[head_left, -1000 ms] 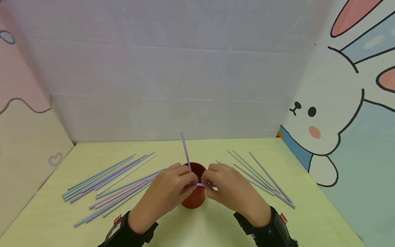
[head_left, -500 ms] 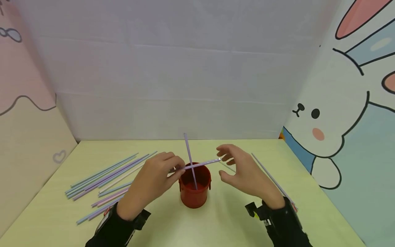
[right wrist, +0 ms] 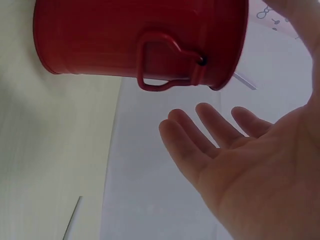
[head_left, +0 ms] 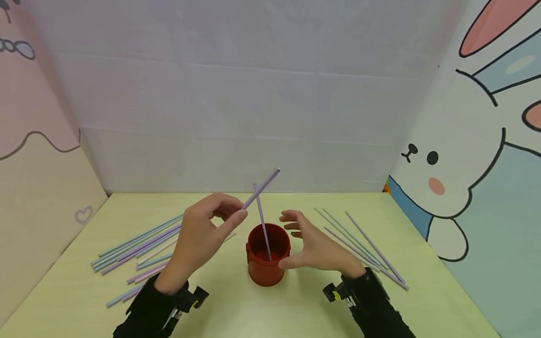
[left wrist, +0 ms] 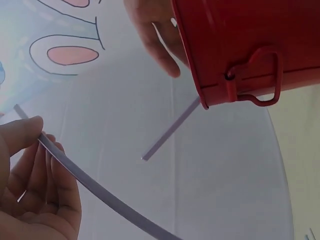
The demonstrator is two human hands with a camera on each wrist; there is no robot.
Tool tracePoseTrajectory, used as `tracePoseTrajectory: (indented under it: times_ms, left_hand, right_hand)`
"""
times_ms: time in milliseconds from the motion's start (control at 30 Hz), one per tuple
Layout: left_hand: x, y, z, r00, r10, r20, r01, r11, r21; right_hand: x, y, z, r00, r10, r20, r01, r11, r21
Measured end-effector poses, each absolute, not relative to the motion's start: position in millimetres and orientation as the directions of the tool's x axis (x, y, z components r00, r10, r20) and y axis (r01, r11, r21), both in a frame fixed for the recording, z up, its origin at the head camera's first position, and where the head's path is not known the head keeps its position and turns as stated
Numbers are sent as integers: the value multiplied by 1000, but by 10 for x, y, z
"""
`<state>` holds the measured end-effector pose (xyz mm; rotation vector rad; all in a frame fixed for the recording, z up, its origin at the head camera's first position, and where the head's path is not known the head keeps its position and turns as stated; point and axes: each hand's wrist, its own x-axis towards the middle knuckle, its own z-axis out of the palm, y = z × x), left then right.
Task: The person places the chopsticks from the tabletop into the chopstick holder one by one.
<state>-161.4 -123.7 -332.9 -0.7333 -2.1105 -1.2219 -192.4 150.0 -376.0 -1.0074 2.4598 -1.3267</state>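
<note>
A purple straw (head_left: 263, 187) is pinched between the thumb and fingers of my left hand (head_left: 207, 230), slanting up to the right. In the left wrist view this straw (left wrist: 102, 192) looks slightly bowed. In front of me stands a small red bucket (head_left: 268, 274) with side handles, and a second purple straw (head_left: 262, 213) leans inside it. My right hand (head_left: 321, 246) is spread beside the bucket's right side and holds nothing. In the right wrist view its fingers (right wrist: 220, 125) are near the bucket's handle (right wrist: 150, 60); whether the thumb touches the bucket I cannot tell.
Several blue, purple, pink and white straws (head_left: 139, 246) lie on the left of the pale yellow table (head_left: 236, 310), partly behind my left arm. More thin straws (head_left: 359, 234) lie on the right. A white backdrop (head_left: 236, 103) rises behind the table.
Both hands were together over the bucket at the straw, then parted. My left hand tilted the straw from level to steeply upward; my right hand let go, moved right, then lowered beside the bucket.
</note>
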Motion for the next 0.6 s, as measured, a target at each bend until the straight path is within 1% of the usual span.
tracePoseTrajectory:
  times_ms: [167,300,433,600]
  left_hand:
    - [-1596,-1249,-3309,-722,74,688,666,344,662]
    - [-1605,-1237,-3306,-750,22,661,638,292,713]
    - [-1626,-1169,-3308,-771,10,637,619,243,746]
    - [-1666,-1046,-3284,-787,9,618,608,185,772]
  right_hand:
    - [-1933,1421,-3862,-763,-632,138,-453,370,-811]
    - [-1954,1373,-3942,-739,-659,139,-453,333,-827]
    - [-1970,1332,-3991,-708,-684,178,-484,287,-827]
    - [-1920,1296,-3931,-697,-681,224,-516,260,-816]
